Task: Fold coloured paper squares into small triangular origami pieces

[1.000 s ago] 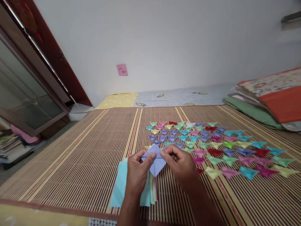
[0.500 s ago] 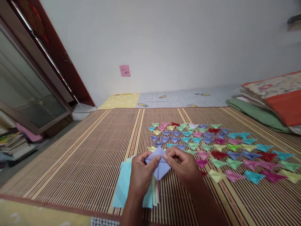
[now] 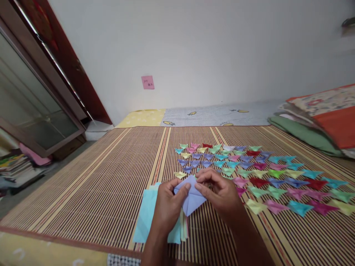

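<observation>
A lavender folded paper [image 3: 191, 201] is held above the striped mat [image 3: 111, 177], with creases across its face. My left hand [image 3: 168, 205] pinches its left side, thumb on top. At its upper right edge, the thumb and curled fingers of my right hand [image 3: 220, 190] close on the paper. Below my left hand lies a stack of light blue sheets [image 3: 144, 218], with pale yellow and other sheets beneath. Rows of small folded papers in many colours, among them a dark red one [image 3: 258, 182] and a blue one [image 3: 299, 208], spread to the right.
Folded cloths and an orange patterned cushion [image 3: 335, 122] are piled at the right edge. Behind the mat are a patterned sheet [image 3: 205, 116] and a white wall with a pink note [image 3: 148, 82]. Books [image 3: 16, 162] are stacked at far left beside a glass-panelled door [image 3: 36, 96].
The lavender paper has turned a little and shows a wider lower part. My right hand has shifted slightly right, its fingers higher over the paper.
</observation>
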`<state>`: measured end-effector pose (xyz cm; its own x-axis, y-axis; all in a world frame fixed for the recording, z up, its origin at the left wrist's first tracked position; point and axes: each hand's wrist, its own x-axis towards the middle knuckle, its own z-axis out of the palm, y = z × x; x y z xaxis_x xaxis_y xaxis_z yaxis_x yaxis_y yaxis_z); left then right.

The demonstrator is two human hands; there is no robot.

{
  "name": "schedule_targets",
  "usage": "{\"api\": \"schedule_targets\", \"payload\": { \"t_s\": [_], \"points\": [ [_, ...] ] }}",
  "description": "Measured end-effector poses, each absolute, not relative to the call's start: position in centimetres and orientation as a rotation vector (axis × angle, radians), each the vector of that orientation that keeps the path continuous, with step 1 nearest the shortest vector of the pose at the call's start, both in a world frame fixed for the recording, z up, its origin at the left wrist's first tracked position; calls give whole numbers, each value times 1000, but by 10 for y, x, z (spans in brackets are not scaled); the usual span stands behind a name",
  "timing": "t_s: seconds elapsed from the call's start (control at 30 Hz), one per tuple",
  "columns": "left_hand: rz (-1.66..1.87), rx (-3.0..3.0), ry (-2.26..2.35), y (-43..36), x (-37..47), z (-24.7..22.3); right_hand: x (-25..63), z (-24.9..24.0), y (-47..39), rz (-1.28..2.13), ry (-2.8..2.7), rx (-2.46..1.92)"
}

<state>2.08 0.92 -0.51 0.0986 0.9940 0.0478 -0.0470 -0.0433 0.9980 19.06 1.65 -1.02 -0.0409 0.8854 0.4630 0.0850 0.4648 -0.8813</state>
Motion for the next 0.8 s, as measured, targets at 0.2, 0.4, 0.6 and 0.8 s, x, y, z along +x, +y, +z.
{"api": "schedule_targets", "payload": {
  "t_s": [0.2,0.4,0.6,0.8],
  "points": [
    [1134,1372,1093,6,19,-4,189,-8,14,846,-1430,-899],
    [1095,1437,1083,6,16,-1,187,-8,13,928,-1397,-945],
    [1080,1436,1051,6,16,0,187,-10,14,943,-1369,-953],
    [1059,1465,1054,6,16,0,186,-9,13,939,-1339,-987]
  ]
}}
